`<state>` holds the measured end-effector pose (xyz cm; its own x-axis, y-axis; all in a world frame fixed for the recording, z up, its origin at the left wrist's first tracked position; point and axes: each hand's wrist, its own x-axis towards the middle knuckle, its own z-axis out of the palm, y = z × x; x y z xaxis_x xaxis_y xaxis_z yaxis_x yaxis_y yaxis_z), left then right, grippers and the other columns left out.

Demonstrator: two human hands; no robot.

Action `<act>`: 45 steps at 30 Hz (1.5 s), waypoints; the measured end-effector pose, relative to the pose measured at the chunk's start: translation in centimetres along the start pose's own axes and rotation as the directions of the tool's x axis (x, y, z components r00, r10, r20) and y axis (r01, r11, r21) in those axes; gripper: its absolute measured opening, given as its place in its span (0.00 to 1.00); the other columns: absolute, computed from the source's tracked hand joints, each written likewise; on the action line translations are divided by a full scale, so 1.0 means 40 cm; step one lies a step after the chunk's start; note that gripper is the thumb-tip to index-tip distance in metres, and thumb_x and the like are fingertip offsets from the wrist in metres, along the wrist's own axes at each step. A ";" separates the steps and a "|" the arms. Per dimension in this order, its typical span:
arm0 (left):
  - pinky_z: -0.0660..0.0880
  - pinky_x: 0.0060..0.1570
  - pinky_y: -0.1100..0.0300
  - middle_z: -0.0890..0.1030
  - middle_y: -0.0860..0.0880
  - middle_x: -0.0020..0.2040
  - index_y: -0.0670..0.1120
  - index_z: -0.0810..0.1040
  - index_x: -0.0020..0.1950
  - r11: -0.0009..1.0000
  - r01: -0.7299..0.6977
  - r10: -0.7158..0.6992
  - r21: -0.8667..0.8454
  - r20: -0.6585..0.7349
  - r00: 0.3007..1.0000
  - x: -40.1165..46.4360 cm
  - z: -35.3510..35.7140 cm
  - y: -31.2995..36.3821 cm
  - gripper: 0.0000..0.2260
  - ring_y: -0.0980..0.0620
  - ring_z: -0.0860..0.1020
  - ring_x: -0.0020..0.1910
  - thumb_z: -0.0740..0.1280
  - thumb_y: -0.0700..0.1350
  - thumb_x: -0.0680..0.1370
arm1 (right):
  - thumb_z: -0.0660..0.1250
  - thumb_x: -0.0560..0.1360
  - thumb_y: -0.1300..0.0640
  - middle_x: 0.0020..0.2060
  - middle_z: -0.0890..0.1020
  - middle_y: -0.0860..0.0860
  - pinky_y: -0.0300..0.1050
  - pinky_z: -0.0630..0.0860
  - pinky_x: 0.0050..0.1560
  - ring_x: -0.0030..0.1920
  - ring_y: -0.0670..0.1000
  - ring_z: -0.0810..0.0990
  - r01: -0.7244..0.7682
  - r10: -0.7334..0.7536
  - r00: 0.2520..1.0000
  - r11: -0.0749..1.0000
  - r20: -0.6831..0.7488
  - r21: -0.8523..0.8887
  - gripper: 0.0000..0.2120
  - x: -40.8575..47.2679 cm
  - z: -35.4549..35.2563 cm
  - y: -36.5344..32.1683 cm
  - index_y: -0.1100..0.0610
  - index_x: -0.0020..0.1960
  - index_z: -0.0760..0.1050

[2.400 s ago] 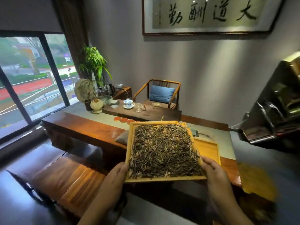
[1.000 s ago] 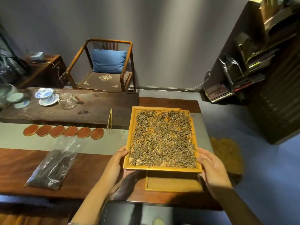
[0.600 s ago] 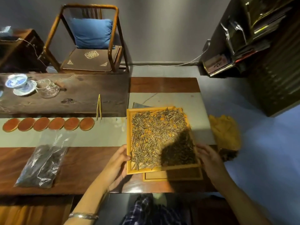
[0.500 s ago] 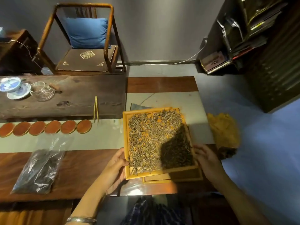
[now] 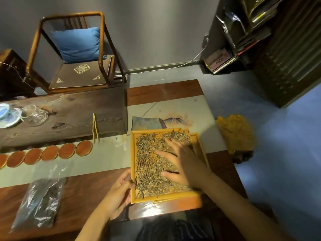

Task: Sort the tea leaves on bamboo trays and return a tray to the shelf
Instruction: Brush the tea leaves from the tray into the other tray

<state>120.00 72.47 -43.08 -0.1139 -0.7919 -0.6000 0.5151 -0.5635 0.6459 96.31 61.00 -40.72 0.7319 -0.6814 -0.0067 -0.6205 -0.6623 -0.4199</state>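
Two hands are working the sorting step: the left hand (image 5: 119,192) is gripping the bamboo tray (image 5: 133,171) on the counter (image 5: 83,193) while the right hand (image 5: 180,164) is lying open-fingered on the tea leaves (image 5: 149,164), so picking through them likely comes next.

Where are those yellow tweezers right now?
The yellow tweezers lie left of the bamboo tray, straddling the front edge of the dark wooden board, just behind the rightmost round coaster.
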 end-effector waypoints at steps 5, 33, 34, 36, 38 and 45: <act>0.78 0.52 0.37 0.79 0.33 0.60 0.40 0.72 0.65 0.999 0.037 -0.036 0.029 -0.016 0.999 -0.004 0.001 -0.014 0.22 0.33 0.79 0.57 0.61 0.30 0.71 | 0.60 0.76 0.39 0.77 0.55 0.52 0.60 0.46 0.74 0.76 0.57 0.51 0.021 -0.021 0.999 1.000 0.041 -0.005 0.29 0.001 0.047 0.018 0.42 0.75 0.59; 0.82 0.42 0.42 0.79 0.31 0.51 0.41 0.70 0.67 0.993 0.114 -0.114 -0.014 -0.014 0.993 -0.053 -0.052 -0.039 0.23 0.38 0.81 0.38 0.61 0.28 0.73 | 0.61 0.78 0.61 0.66 0.72 0.56 0.47 0.77 0.57 0.61 0.53 0.75 -0.123 0.130 0.989 0.988 0.069 -0.097 0.17 0.030 0.098 0.162 0.58 0.66 0.72; 0.83 0.39 0.46 0.81 0.33 0.45 0.40 0.69 0.67 0.993 0.118 -0.118 -0.012 -0.013 0.993 -0.057 -0.052 -0.039 0.23 0.41 0.82 0.34 0.60 0.28 0.73 | 0.60 0.78 0.60 0.65 0.73 0.55 0.45 0.76 0.57 0.61 0.51 0.74 -0.137 0.143 0.988 0.986 0.061 -0.098 0.16 0.026 0.096 0.170 0.58 0.65 0.72; 0.82 0.39 0.45 0.81 0.34 0.44 0.40 0.69 0.67 0.993 0.120 -0.121 -0.012 -0.012 0.993 -0.062 -0.053 -0.040 0.23 0.42 0.82 0.34 0.60 0.28 0.73 | 0.58 0.80 0.58 0.64 0.72 0.53 0.43 0.74 0.57 0.62 0.50 0.72 -0.187 0.190 0.981 0.980 0.035 -0.067 0.15 0.014 0.088 0.186 0.56 0.65 0.72; 0.81 0.43 0.41 0.80 0.31 0.52 0.40 0.69 0.66 0.993 0.113 -0.114 -0.022 -0.015 0.993 -0.063 -0.057 -0.041 0.23 0.39 0.83 0.39 0.60 0.27 0.72 | 0.57 0.80 0.55 0.63 0.72 0.52 0.44 0.74 0.56 0.61 0.50 0.71 -0.233 0.233 0.973 0.972 0.001 -0.021 0.14 0.003 0.077 0.193 0.55 0.65 0.72; 0.82 0.44 0.44 0.77 0.30 0.60 0.41 0.69 0.67 0.993 0.110 -0.110 -0.031 -0.011 0.994 -0.055 -0.054 -0.052 0.23 0.33 0.81 0.51 0.61 0.28 0.72 | 0.61 0.77 0.46 0.68 0.71 0.53 0.45 0.66 0.68 0.67 0.51 0.69 -0.001 0.001 1.000 0.997 0.008 0.080 0.23 0.021 0.087 0.059 0.54 0.69 0.69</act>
<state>121.02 75.89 -44.13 -0.1609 -0.7222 -0.6727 0.5259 -0.6395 0.5608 96.44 59.94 -44.86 0.7337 -0.6793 -0.0142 -0.5968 -0.6344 -0.4913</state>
